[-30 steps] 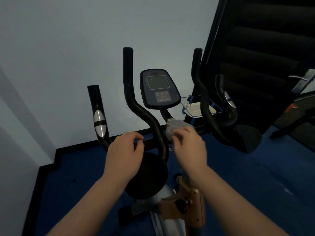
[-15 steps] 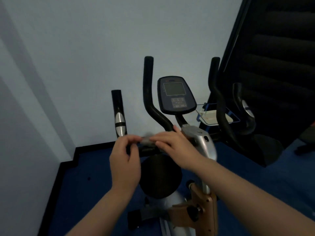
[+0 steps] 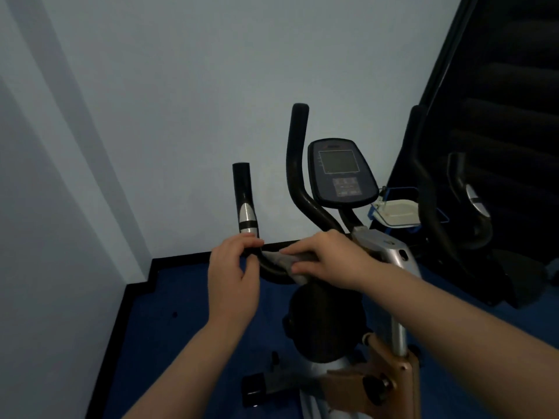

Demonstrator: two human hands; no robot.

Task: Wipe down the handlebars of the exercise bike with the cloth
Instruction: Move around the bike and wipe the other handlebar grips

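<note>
The exercise bike's black left handlebar [image 3: 244, 195] rises with a silver sensor band, then curves down and right toward the stem. My left hand [image 3: 233, 273] curls around that curve just below the band. My right hand [image 3: 328, 257] presses a grey cloth [image 3: 284, 263] around the horizontal part of the bar, right beside my left hand. A taller black handle [image 3: 298, 164] stands behind, next to the console [image 3: 340, 173]. The right handlebar [image 3: 467, 207] is at the far right, untouched.
A pale wall fills the left and back. A dark staircase side [image 3: 499, 116] rises at the right. A small blue-framed rack with a white tray [image 3: 396, 211] stands behind the bike. Blue floor [image 3: 187, 328] lies below, with the bike's silver stem [image 3: 393, 258] and brown seat post [image 3: 378, 385].
My right hand has carried the cloth from the stem leftward onto the left handlebar. My left hand has shifted up to grip the bar's curve. The view has turned left.
</note>
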